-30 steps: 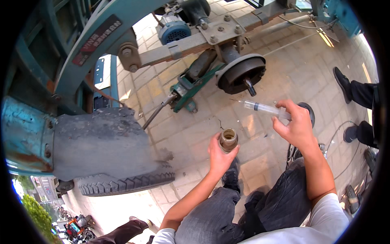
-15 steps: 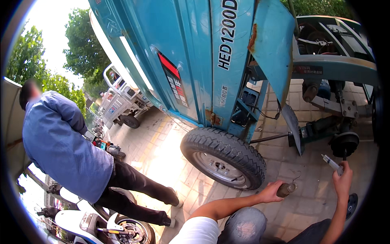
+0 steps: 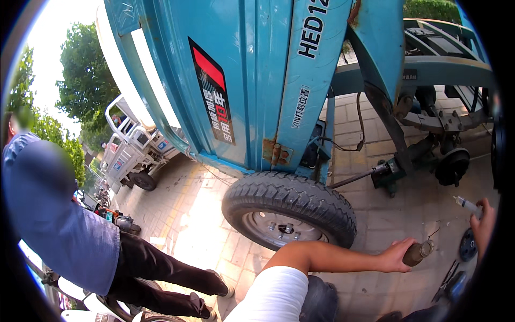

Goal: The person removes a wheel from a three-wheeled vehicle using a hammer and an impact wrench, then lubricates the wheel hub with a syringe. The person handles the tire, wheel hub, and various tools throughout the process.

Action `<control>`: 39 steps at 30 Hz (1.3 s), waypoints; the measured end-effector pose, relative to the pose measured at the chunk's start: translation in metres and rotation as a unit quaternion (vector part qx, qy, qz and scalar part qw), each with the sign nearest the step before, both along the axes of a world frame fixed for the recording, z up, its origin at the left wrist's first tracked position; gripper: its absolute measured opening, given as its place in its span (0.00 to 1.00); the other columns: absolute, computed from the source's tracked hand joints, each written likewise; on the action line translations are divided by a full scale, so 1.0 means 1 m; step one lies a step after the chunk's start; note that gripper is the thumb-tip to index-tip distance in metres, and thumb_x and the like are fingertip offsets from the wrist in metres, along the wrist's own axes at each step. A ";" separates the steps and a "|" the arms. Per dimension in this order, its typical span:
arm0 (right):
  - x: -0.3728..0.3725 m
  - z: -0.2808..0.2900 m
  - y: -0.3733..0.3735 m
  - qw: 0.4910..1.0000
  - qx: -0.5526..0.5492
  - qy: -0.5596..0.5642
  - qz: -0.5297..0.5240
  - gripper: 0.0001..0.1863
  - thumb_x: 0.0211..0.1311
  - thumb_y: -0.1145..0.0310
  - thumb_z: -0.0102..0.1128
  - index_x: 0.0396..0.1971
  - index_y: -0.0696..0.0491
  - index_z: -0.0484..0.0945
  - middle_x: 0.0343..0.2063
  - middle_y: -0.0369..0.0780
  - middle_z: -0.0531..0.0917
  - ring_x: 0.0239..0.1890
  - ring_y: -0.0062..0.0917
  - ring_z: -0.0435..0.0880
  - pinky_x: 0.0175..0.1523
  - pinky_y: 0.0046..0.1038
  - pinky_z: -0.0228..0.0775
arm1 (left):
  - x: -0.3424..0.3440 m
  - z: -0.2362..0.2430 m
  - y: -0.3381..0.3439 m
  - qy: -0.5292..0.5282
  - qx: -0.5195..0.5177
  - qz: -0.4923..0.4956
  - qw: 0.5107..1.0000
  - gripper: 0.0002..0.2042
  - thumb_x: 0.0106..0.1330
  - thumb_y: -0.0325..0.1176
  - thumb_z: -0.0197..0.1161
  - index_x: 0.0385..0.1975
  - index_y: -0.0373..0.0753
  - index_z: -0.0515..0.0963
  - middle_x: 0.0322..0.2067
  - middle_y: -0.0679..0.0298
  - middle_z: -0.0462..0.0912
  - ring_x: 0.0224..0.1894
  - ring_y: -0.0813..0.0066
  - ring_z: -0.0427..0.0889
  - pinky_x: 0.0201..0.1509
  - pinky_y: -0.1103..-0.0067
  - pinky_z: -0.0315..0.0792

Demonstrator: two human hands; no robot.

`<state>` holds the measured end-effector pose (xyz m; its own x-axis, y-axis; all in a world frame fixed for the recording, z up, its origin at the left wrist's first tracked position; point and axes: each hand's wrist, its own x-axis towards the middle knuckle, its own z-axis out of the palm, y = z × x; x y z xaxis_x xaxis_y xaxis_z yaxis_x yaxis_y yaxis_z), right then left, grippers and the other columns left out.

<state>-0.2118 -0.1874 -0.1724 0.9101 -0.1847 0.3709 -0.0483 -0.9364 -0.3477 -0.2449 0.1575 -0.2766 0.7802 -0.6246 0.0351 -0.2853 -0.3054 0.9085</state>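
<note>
My left hand is closed round a small brownish bottle. The bottle tilts, its round mouth toward the right, and a thin bent wire shows just above it. At the right rim my right hand grips a clear syringe, its tip pointing up and left. A dark drum-like wheel hub under the blue vehicle is above the syringe, apart from it. What the syringe contains cannot be made out.
A blue cargo vehicle body leans over a detached wheel lying near my left arm. Dark tools and a black round part lie on the paving at right. A person in a blue shirt stands at left.
My left hand, still round the bottle, and my right hand with the syringe both appear farther right. The view has shifted, and tools on the ground now show beside the round part.
</note>
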 end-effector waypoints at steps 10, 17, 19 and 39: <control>0.023 0.077 0.075 0.994 -0.001 0.086 0.062 0.20 0.48 0.62 0.66 0.41 0.56 0.82 0.15 0.47 0.77 0.22 0.41 0.79 0.31 0.39 0.69 | -0.020 -0.022 -0.017 0.085 0.029 0.024 0.996 0.36 0.49 0.46 0.75 0.56 0.36 0.68 0.51 0.52 0.76 0.55 0.54 0.77 0.60 0.63 0.66; 0.054 0.086 0.078 0.992 -0.069 0.106 0.020 0.22 0.48 0.58 0.63 0.41 0.56 0.83 0.24 0.49 0.84 0.33 0.45 0.84 0.44 0.40 0.76 | 0.045 -0.025 -0.035 0.017 0.100 0.160 0.982 0.37 0.48 0.47 0.76 0.54 0.34 0.69 0.54 0.51 0.76 0.57 0.57 0.77 0.60 0.63 0.69; 0.062 0.071 0.069 0.991 -0.087 0.099 0.025 0.22 0.48 0.58 0.63 0.42 0.56 0.83 0.25 0.49 0.84 0.34 0.46 0.84 0.45 0.41 0.76 | 0.065 -0.012 -0.046 0.064 0.119 0.178 0.975 0.38 0.48 0.48 0.76 0.55 0.35 0.68 0.55 0.52 0.76 0.58 0.58 0.76 0.60 0.62 0.68; 0.131 0.083 0.134 0.942 -0.306 0.092 0.099 0.16 0.46 0.60 0.63 0.30 0.57 0.80 0.24 0.50 0.83 0.32 0.47 0.84 0.38 0.44 0.78 | 0.173 -0.050 -0.043 0.034 0.184 0.293 0.938 0.41 0.46 0.51 0.75 0.59 0.37 0.66 0.59 0.58 0.72 0.62 0.61 0.71 0.63 0.53 0.61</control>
